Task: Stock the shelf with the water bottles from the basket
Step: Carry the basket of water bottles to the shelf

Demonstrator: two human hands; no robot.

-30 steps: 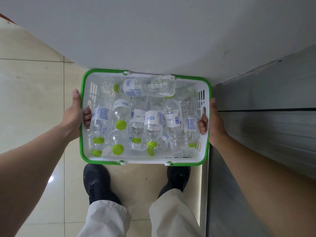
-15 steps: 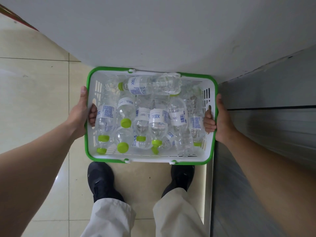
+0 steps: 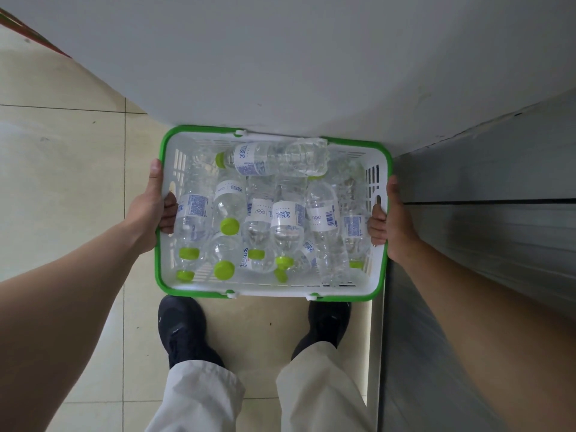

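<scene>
A white basket with a green rim (image 3: pixel 271 295) hangs level in front of me, above my feet. It is full of clear water bottles (image 3: pixel 288 222) with lime-green caps, lying mostly side by side. One bottle (image 3: pixel 274 159) lies crosswise on top at the far end. My left hand (image 3: pixel 149 210) grips the basket's left side through its handle slot, thumb along the rim. My right hand (image 3: pixel 392 219) grips the right side the same way.
A pale grey flat surface (image 3: pixel 296 63) juts out just beyond the basket's far edge. A grey metal shelf unit (image 3: pixel 486 219) runs along the right. Beige tiled floor (image 3: pixel 62 182) lies to the left and under my black shoes (image 3: pixel 184 328).
The basket and both hands have drifted slightly right and lower in view; both grips are unchanged.
</scene>
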